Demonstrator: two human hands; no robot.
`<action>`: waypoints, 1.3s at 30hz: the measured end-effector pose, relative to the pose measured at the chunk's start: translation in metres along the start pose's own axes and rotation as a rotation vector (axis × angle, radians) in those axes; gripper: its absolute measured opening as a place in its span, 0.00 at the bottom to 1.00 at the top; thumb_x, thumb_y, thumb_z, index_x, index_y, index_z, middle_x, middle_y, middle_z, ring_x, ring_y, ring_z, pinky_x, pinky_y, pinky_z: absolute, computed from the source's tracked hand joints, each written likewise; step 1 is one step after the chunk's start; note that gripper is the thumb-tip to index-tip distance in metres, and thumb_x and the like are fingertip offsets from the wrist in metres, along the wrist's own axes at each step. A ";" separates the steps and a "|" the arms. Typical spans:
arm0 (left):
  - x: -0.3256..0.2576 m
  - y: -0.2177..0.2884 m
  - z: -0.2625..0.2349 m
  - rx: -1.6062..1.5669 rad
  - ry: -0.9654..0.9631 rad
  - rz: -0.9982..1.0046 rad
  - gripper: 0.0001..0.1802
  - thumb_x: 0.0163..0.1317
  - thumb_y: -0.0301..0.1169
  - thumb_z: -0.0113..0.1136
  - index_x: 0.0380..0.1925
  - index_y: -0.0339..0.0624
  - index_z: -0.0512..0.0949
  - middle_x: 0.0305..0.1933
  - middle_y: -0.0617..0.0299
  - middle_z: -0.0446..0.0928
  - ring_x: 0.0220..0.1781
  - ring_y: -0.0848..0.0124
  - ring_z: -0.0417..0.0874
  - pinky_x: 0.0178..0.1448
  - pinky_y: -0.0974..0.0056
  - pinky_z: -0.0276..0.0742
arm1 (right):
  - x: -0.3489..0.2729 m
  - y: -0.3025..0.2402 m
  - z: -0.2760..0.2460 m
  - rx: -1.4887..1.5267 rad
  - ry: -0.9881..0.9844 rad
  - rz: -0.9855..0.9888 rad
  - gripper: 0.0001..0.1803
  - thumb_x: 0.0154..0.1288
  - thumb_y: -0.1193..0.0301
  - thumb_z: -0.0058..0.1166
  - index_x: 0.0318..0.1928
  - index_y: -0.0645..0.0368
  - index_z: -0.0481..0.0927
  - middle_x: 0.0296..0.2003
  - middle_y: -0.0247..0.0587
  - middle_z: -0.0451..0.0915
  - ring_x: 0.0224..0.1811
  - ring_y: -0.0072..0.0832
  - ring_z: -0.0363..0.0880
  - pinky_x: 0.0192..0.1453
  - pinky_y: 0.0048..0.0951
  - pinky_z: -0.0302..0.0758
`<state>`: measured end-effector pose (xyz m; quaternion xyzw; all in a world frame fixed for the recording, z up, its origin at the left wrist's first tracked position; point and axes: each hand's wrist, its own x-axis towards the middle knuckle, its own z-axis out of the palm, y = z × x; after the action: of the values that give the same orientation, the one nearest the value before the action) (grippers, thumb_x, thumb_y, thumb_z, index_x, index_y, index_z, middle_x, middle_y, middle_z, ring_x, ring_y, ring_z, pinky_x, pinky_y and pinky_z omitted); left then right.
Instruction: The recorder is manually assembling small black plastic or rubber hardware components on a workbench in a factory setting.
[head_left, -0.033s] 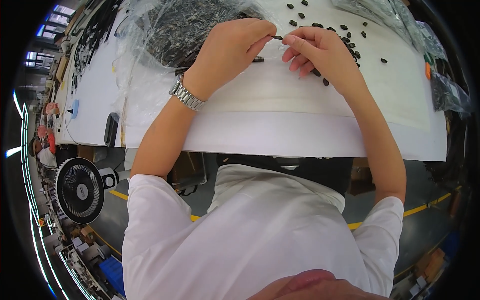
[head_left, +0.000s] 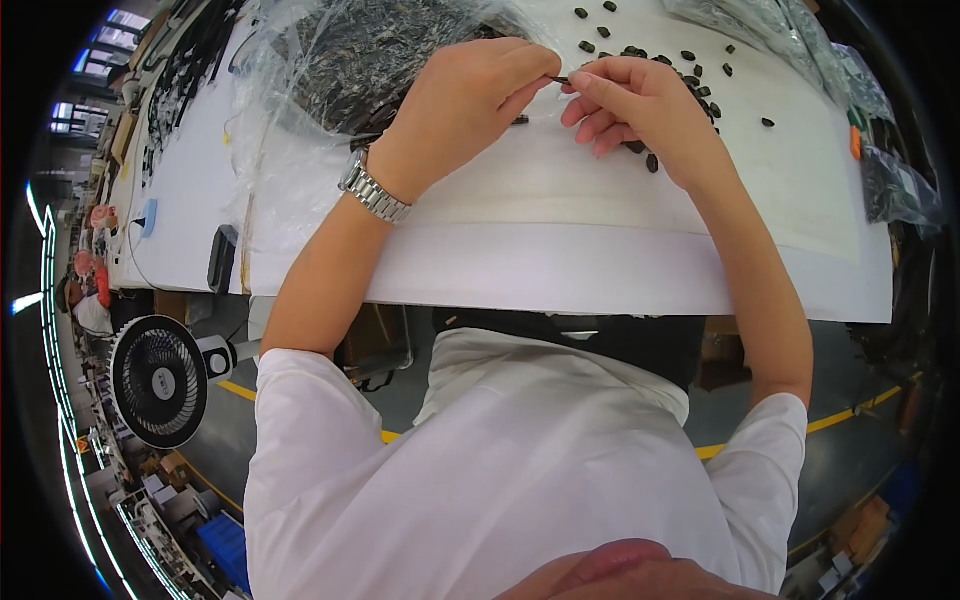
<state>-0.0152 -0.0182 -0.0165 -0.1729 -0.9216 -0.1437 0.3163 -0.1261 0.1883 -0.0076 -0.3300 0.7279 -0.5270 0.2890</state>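
My left hand (head_left: pixel 475 85), with a metal watch on its wrist, is closed in a pinch on a small, thin black piece (head_left: pixel 559 80) above the table. The piece's other end reaches the thumb and forefinger of my right hand (head_left: pixel 645 105), which are pinched together at it. The remaining fingers of that hand are loosely curled. Several small black plastic parts (head_left: pixel 688 56) lie scattered behind and beside my right hand. Under and behind my left hand is a large clear bag (head_left: pixel 350 60) full of dark pieces. Exactly what kind of piece I hold is too small to make out.
A white sheet covers the table (head_left: pixel 560 260). Clear plastic bags (head_left: pixel 770 35) lie at the far right, near an orange-handled tool (head_left: pixel 856 140). On the left are black strips (head_left: pixel 190 70) and a dark case (head_left: pixel 223 258). A fan (head_left: pixel 160 382) stands left of me.
My left fingertips have shifted slightly right, bringing the black piece in between my right thumb and forefinger. Otherwise my arms stay in place.
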 end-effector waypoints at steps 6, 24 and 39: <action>0.001 0.005 -0.001 -0.187 0.040 -0.063 0.10 0.70 0.25 0.68 0.50 0.41 0.86 0.43 0.60 0.88 0.38 0.68 0.88 0.44 0.66 0.85 | 0.010 0.017 -0.015 0.555 -0.236 0.112 0.14 0.77 0.67 0.63 0.53 0.67 0.84 0.44 0.43 0.90 0.42 0.25 0.90 0.56 0.32 0.90; 0.000 0.003 -0.002 -1.117 -0.080 -0.638 0.15 0.72 0.30 0.70 0.53 0.34 0.84 0.43 0.61 0.87 0.40 0.75 0.87 0.49 0.68 0.85 | 0.015 0.028 -0.013 1.002 -0.394 0.143 0.09 0.77 0.74 0.60 0.51 0.68 0.84 0.44 0.42 0.90 0.41 0.19 0.89 0.59 0.31 0.90; 0.001 0.005 -0.007 -1.072 -0.088 -0.607 0.13 0.71 0.29 0.69 0.51 0.33 0.84 0.44 0.60 0.87 0.41 0.74 0.88 0.49 0.67 0.86 | 0.015 0.028 -0.011 1.085 -0.436 0.175 0.10 0.77 0.75 0.60 0.50 0.71 0.84 0.43 0.43 0.90 0.39 0.20 0.88 0.57 0.30 0.90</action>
<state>-0.0107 -0.0158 -0.0098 -0.0435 -0.7414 -0.6633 0.0918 -0.1483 0.1895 -0.0325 -0.1745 0.3025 -0.7182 0.6018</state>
